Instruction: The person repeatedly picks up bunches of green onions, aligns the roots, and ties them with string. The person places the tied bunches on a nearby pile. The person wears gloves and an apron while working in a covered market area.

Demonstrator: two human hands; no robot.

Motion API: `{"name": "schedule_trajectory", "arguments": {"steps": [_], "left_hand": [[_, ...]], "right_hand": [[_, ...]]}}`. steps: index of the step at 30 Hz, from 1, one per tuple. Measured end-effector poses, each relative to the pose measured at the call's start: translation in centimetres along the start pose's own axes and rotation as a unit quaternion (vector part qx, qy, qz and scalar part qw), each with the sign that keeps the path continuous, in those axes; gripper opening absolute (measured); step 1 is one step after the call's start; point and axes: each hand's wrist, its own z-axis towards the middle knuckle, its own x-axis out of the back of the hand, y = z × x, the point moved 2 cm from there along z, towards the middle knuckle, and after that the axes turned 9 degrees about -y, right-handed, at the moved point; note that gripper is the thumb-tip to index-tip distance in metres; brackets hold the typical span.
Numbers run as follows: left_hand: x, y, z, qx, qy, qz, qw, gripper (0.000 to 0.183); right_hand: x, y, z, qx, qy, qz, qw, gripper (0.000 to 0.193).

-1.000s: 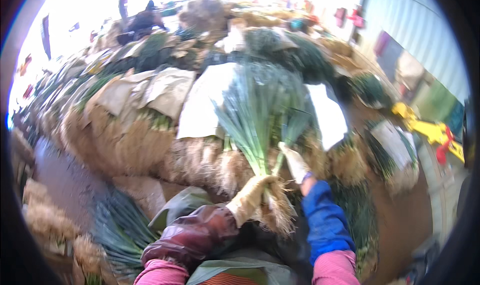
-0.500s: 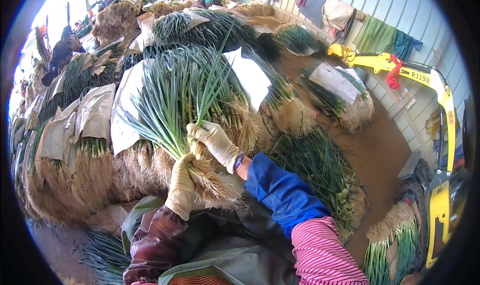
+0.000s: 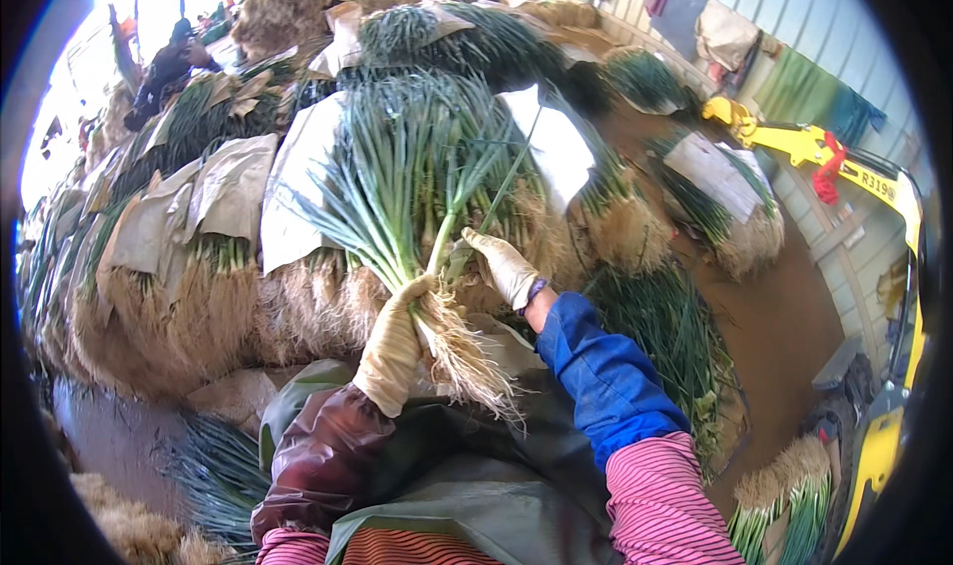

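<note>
Left hand (image 3: 391,343) clasping a bunch of green onions (image 3: 399,249), right hand (image 3: 510,271) close beside its stalks.
From where I watch, the bunch is held up in front of the wearer, leaves fanned toward the far side, roots (image 3: 463,362) hanging to the near right. The left fingers wrap the stalks just above the roots; I judge that grip gathers them at their narrowest and frees the other hand. The right fingertips are bent inward by the stalks, but I cannot tell whether they pinch a leaf or merely sit near. Beyond, stacked bundles (image 3: 320,302) lie with roots facing near, partly under a white sheet (image 3: 301,190), perhaps to shield the leaves; a loose green heap (image 3: 657,342) lies to the right.
</note>
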Motion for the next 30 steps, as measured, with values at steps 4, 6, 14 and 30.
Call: {"name": "schedule_trajectory", "arguments": {"steps": [4,6,14,30], "left_hand": [[1.5,-0.2,0.1,0.009,-0.014,-0.019,1.0,0.025],[1.4,-0.4,-0.5,0.027,-0.045,-0.046,0.998,0.024],[-1.3,0.0,-2.7,0.095,-0.081,0.07,0.99,0.028],[2.9,-2.4,-0.1,0.051,-0.001,-0.008,0.999,0.012]], "right_hand": [[-2.7,-0.1,1.5,0.018,-0.124,0.008,0.992,0.053],[-3.2,-0.3,2.4,0.055,-0.141,0.064,0.986,0.054],[-3.3,-2.1,3.4,0.097,-0.129,0.048,0.986,0.049],[-6.1,0.5,3.8,0.27,0.2,-0.668,0.664,0.018]]}}
